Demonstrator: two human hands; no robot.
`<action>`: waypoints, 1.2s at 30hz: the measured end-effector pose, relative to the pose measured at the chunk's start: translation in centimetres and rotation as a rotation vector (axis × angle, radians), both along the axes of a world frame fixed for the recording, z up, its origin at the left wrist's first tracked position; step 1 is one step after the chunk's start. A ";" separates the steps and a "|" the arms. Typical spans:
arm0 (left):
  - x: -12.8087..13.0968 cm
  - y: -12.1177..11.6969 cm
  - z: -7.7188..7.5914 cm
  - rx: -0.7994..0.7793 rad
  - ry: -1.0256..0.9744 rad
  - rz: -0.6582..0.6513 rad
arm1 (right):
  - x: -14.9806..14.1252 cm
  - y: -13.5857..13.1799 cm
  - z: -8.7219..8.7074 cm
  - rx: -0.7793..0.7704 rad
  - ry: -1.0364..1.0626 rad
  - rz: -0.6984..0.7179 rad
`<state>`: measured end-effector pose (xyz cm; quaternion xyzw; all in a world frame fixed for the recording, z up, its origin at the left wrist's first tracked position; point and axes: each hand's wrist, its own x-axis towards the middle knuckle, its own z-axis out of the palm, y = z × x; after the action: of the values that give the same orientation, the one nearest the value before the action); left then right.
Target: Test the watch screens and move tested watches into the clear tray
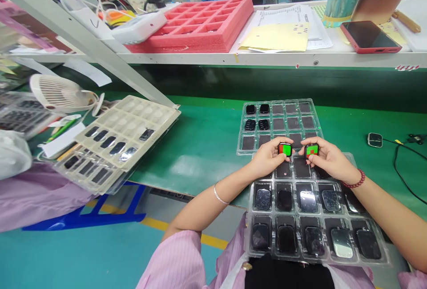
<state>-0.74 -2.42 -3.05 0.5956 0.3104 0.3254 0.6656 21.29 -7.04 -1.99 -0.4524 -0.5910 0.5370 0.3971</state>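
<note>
The left hand (pixel 268 158) and right hand (pixel 328 160) are positioned side by side above the far end of the near tray (pixel 249 240). The fingers of the left hand are pinching the left module (pixel 285 149), a small, square black unit with a green and red screen. The fingers of the right hand are pinching the right module (pixel 312 150), a matching unit. The two modules are just apart.

The near tray is clear, compartmented plastic. Its two rows closest to the person each hold five dark, glass-faced units. Its far compartments are partly hidden by the hands, so their contents cannot be fully determined.

The far tray (pixel 276 101), also clear plastic, lies directly beyond the near tray on the green counter (pixel 207 160). Four black units occupy its far left corner; dark pads line the other compartments.

The beige tray (pixel 167 113) lies left of the near tray and holds a group of dark units in its lower compartments. A cabled unit (pixel 375 139) lies on the counter to the right of the near tray.
</note>
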 end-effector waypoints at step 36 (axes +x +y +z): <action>-0.2 0.0 0.2 0.042 0.047 -0.067 | 0.3 0.0 0.4 -0.003 -0.046 0.001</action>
<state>-0.96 -2.42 -2.88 0.6269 0.2989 0.2952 0.6562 21.63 -7.03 -1.59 -0.4649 -0.5995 0.5275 0.3823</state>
